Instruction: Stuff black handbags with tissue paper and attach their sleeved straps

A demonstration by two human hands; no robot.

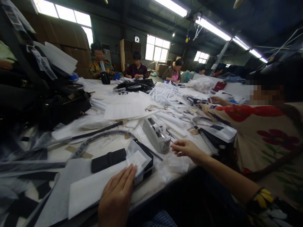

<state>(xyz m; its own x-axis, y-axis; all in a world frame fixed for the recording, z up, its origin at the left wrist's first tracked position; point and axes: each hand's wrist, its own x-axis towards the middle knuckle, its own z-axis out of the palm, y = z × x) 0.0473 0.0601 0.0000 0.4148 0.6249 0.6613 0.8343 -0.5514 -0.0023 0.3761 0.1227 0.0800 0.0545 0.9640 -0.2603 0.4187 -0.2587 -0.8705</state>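
My left hand (pixel 119 190) lies flat with its fingers stretched out, pressing on the white sheet (pixel 92 190) and the edge of a small clear packet (pixel 137 160). Beneath these is a black handbag (pixel 148 154), partly covered by wrapping, its plastic-wrapped handle (pixel 94 138) arching behind. A black strap piece (pixel 109 160) rests on the wrapping. Just right of the grey tape dispenser (pixel 155 137), my right hand (pixel 187 149) has its fingers bent in a pinch at the dispenser's front end. Whatever is between the fingertips is too small to make out.
Clear plastic packets (pixel 176 164) lie near the table edge. Another black bag (pixel 217 132) is at right, beside a co-worker in a flowered garment (pixel 265 135). Black bags (pixel 63 107) pile up at left. White foam tubes (pixel 163 94) and paper cover the table's middle; several people sit beyond.
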